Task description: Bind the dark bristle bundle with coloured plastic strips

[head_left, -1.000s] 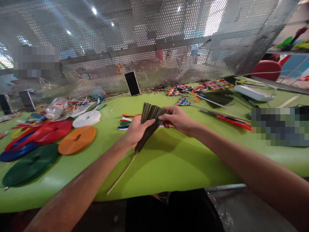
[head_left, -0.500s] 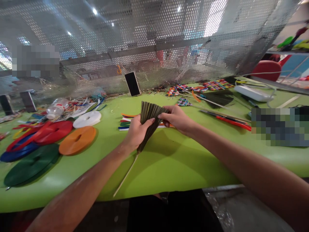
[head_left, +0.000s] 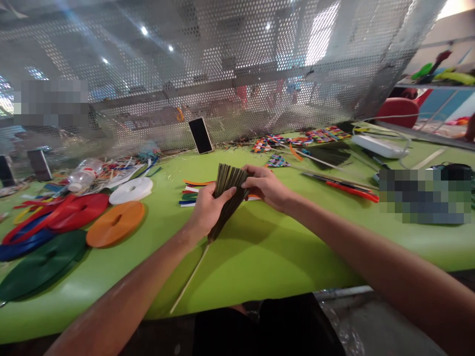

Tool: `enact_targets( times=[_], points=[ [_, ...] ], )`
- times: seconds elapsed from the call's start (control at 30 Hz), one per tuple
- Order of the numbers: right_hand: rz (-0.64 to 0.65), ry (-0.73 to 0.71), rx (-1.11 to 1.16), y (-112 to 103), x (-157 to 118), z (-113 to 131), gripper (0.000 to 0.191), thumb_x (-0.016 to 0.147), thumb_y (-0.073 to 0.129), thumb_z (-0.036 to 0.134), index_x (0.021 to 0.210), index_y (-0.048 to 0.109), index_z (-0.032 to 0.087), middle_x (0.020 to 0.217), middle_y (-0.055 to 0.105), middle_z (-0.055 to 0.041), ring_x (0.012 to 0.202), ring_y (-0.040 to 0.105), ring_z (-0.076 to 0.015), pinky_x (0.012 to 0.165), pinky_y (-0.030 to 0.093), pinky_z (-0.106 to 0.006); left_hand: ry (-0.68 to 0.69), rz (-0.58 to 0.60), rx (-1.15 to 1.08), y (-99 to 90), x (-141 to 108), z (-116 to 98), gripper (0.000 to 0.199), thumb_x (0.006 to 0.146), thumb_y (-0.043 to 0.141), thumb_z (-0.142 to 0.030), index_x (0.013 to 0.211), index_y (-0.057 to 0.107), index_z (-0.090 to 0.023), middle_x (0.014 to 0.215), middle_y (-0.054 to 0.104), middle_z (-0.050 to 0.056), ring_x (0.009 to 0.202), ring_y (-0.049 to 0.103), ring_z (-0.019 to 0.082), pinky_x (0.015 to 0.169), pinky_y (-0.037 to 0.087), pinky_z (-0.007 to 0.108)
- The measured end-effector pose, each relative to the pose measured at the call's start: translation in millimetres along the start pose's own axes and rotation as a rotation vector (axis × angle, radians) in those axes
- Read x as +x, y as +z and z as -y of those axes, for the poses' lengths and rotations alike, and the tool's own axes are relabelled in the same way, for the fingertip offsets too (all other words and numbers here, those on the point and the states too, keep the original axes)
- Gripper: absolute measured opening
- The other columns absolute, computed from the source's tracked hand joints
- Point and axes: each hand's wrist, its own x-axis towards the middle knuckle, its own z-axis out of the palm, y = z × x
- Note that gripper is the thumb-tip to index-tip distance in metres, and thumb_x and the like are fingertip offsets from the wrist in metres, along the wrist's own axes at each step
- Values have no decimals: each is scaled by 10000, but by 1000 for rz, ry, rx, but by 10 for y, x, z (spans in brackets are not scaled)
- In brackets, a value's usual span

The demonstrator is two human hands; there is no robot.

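A pleated, dark olive palm leaf (head_left: 229, 179) stands tilted over the table in both my hands, its folds bunched closely together. Its pale thin stalk (head_left: 190, 278) points down toward the front edge of the table. My left hand (head_left: 205, 208) is closed round the left side of the leaf, with the thumb across the folds. At the upper right edge, my right hand (head_left: 267, 188) pinches the leaf between thumb and fingers. Coloured flat strips (head_left: 189, 197) lie on the table behind my hands, partly hidden by them.
Ribbon rolls lie at left, among them an orange roll (head_left: 116, 225) and a green roll (head_left: 44, 264). A phone (head_left: 201, 135) leans against the mesh screen. Red-handled scissors (head_left: 352, 192), a flat dark leaf (head_left: 330, 155) and a white power strip (head_left: 378, 146) are at right.
The leaf's top edge is narrower, its folds drawn closer together. My right hand has come slightly nearer to my left. The whole view has shifted a little.
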Motion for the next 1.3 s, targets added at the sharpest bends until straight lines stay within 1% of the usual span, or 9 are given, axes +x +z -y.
enact_targets(
  times=[0.07,0.2,0.47,0.7,0.83,0.97,1.1,1.23,1.3],
  points=[
    [4,5,-23,7,-6,13,146,641,666,205,729,553,174,624,571,36,526,553,-89,539,488,-228,-10,16,-8,-3,-3,-3,288,698,793,-384,825,722,-135,777,701,22,657,591,125,606,452,223],
    [11,-3,-130,-19,12,1,193,718,705,296,724,580,150,637,582,11,527,534,-80,520,455,-223,16,-1,-26,-9,-1,0,281,714,787,-364,881,743,-143,877,731,39,740,629,147,690,486,243],
    [7,-31,-225,-73,39,-15,160,718,711,240,665,605,132,575,568,6,459,482,-66,445,397,-210,20,-9,-24,8,18,45,291,733,765,-358,915,737,-133,896,740,51,771,636,166,735,494,267],
    [-64,2,-278,-40,48,8,162,734,676,143,600,586,136,489,543,9,398,468,-69,402,363,-207,180,-63,270,5,-3,23,218,813,677,-352,863,719,-145,874,711,55,811,607,183,736,450,261],
    [-97,-31,-383,-33,59,4,206,731,684,108,560,573,141,446,513,15,377,465,-72,366,332,-200,223,-81,345,13,-11,10,190,826,649,-328,828,713,-149,878,690,56,807,591,184,734,437,262],
    [-80,-49,-449,-63,69,-6,222,738,687,147,553,564,147,446,511,16,379,452,-68,365,332,-197,160,-74,297,6,7,18,199,810,662,-340,817,706,-146,842,692,52,805,599,191,744,451,272],
    [-10,-77,-366,-82,58,-11,177,724,688,227,619,567,151,510,534,17,434,482,-80,410,382,-205,136,-55,233,-24,33,29,222,794,686,-353,866,714,-145,879,714,51,817,615,190,741,467,267],
    [-35,-31,-252,-44,24,-31,168,709,679,256,651,553,161,551,525,25,470,493,-78,431,410,-198,80,14,205,-44,34,21,258,766,718,-376,842,702,-130,775,692,37,682,588,160,605,442,242],
    [-33,-4,-224,-21,16,-53,163,723,674,268,678,559,163,572,530,23,484,495,-79,424,413,-194,40,48,185,-41,24,7,266,759,725,-376,829,693,-121,735,673,33,638,569,146,569,427,236]
  ],
)
